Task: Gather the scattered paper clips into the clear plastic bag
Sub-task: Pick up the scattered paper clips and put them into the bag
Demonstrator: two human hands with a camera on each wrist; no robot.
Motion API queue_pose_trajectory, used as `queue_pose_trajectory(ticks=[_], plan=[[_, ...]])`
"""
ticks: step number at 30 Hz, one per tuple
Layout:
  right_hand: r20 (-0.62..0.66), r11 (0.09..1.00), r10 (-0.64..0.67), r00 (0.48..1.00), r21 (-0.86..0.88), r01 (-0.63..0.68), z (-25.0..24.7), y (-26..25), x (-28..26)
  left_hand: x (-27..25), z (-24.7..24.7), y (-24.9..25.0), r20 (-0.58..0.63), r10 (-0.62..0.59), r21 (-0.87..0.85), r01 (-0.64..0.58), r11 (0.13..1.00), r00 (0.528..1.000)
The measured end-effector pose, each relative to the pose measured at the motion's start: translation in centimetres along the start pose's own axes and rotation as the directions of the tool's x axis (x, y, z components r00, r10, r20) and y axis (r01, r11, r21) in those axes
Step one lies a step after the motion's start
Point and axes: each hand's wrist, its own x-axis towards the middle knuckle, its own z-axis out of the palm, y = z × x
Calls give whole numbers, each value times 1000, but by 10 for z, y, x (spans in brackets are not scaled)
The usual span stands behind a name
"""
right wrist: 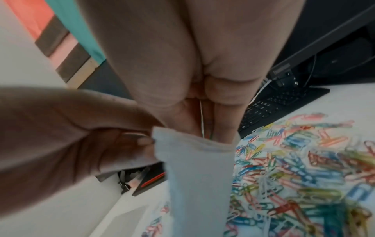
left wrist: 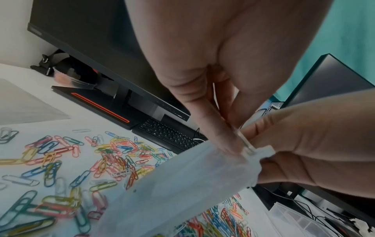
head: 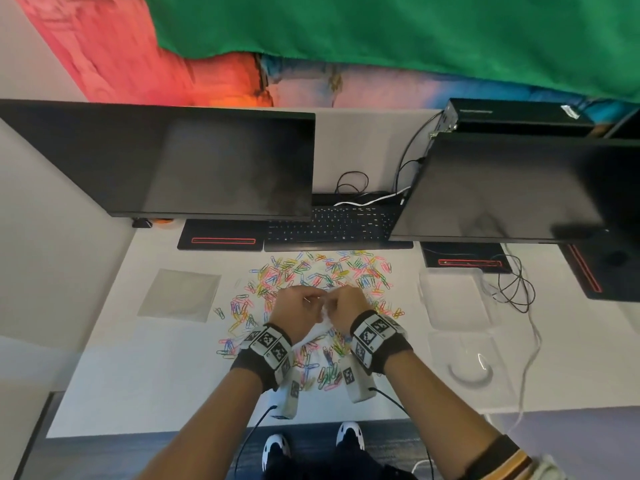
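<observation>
Left hand (head: pixel 298 308) & right hand (head: pixel 346 306) both pinch the bag (right wrist: pixel 194 176) mouth, clips (head: pixel 346 268) at 12 o'clock; film looks limp, slippery, so grip the rim.

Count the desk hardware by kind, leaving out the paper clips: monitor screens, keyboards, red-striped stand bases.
Monitor screens: 2, on the left and on the right
Keyboards: 1
Red-striped stand bases: 3, at the left, at the right and at the far right
Total: 6
</observation>
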Motion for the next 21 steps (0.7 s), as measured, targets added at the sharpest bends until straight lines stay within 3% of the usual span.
queue_pose_trajectory(ticks=[3, 7, 10, 12, 14, 16, 18, 19, 21], plan=[[8, 999, -51, 999, -17, 51, -5, 1, 2, 0, 0, 0, -19, -12, -21, 12, 1000, 1000], [117, 967, -214, 970, -116, 227, -13, 0, -3, 1, -2, 2, -16, -14, -38, 13, 999, 1000], [1, 943, -331, 944, 32, 330, -24, 10, -8, 3, -5, 3, -25, -40, -49, 39, 998, 999], [-121, 942, -272, 954, 167, 290, -35, 30, -13, 4, -7, 2, -32, -54, -46, 53, 998, 998], [-151, 979, -159, 976, 106, 176, -41, 62, -16, 5, -9, -1, -42, -66, -51, 64, 997, 997], [-30, 989, 38, 999, -140, -42, -40, 99, -18, 4, -10, -5, -52, -75, -57, 72, 996, 996], [156, 913, 288, 945, -341, -223, -28, 132, -25, 3, -11, -9, -54, -89, -63, 86, 994, 995], [229, 895, 352, 908, -366, -255, -19, 141, -30, 3, -12, -10, -52, -97, -70, 93, 993, 994], [256, 918, 342, 904, -297, -263, 1, 152, -40, 2, -12, -12, -46, -102, -85, 97, 992, 994]])
